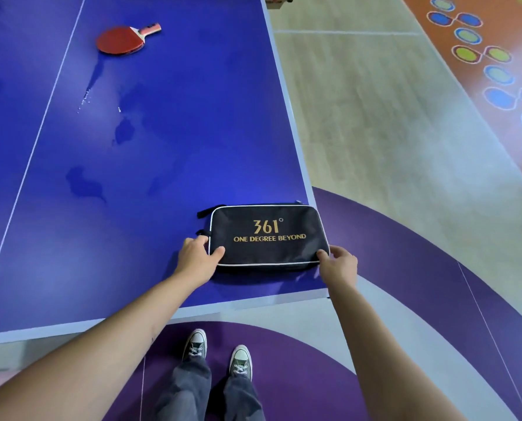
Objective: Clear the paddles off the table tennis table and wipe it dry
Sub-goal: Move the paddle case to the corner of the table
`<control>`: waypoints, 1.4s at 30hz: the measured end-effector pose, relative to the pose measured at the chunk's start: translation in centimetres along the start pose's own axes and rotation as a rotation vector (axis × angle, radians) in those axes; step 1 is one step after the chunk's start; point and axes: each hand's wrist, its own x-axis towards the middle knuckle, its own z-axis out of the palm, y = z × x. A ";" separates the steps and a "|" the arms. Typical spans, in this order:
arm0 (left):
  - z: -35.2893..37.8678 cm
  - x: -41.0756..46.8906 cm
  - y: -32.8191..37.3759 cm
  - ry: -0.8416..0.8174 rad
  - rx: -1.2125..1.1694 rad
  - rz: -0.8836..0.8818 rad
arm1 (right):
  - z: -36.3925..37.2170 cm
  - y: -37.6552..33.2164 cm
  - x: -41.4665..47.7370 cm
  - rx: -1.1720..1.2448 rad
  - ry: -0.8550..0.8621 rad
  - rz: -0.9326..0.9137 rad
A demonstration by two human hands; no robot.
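The black paddle case (269,237) is gripped at its near corners by the left hand (197,259) and right hand (338,264), while the red paddles (121,40) are seen lying on the wet table (193,132) well beyond the case to its left, handle end pointed rightward, nearer the left hand

1. Arms: the left hand (196,259) and right hand (340,265), up at the table (101,268), are bare. So are both forearms, as far back as they show.
2. Legs, below the table's near edge: loose, faded dark-grey jeans (193,387), bunched up at the ankles.
3. Feet, just short of that same table edge: olive-green canvas sneakers (241,360) with white rubber toe caps and white laces.
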 end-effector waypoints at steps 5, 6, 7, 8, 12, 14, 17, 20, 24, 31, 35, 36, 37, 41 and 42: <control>2.4 -0.5 -1.8 -0.006 -0.089 -0.013 | 1.3 2.1 1.2 -0.212 -0.064 -0.104; 2.8 -0.7 -2.0 0.013 -0.092 -0.002 | 1.4 2.3 1.2 -0.216 -0.069 -0.132; 3.0 -1.1 -1.9 0.030 -0.077 0.009 | 1.6 2.4 1.0 -0.215 -0.069 -0.145; 3.2 -1.5 -2.0 0.047 -0.060 0.024 | 1.7 2.5 0.7 -0.217 -0.068 -0.152; 3.7 -3.1 -2.3 0.061 0.011 0.059 | 1.7 3.5 -0.8 -0.253 -0.050 -0.180; 3.8 -3.6 -2.5 0.056 0.025 0.058 | 1.5 4.3 -1.5 -0.252 -0.041 -0.193; 3.5 -4.2 -2.4 0.020 0.018 0.047 | 1.2 5.2 -2.5 -0.233 -0.050 -0.163; 3.1 -3.7 -2.4 -0.011 -0.069 0.028 | 0.9 5.2 -2.5 -0.202 -0.045 -0.144; 3.4 -2.9 -2.6 -0.053 -0.083 0.013 | 0.9 3.4 -1.0 -0.105 -0.093 -0.126; 3.8 -5.2 -3.0 -0.091 -0.127 0.090 | 1.2 2.6 -1.5 -0.094 0.010 -0.132; 2.8 -5.8 -3.3 -0.135 -0.145 0.118 | 1.1 2.7 -2.8 -0.193 -0.020 -0.108; 2.3 -5.5 -3.3 -0.134 -0.105 0.121 | 1.1 2.8 -3.2 -0.255 -0.023 -0.099; 1.7 -5.2 -3.2 -0.122 -0.044 0.129 | 1.1 2.7 -3.7 -0.309 -0.014 -0.097; -1.1 -5.4 -2.0 -0.047 0.183 0.254 | 1.1 2.1 -6.6 -0.363 0.063 -0.227; -1.6 -5.7 -1.5 -0.038 0.222 0.307 | 1.1 2.0 -7.4 -0.377 0.061 -0.268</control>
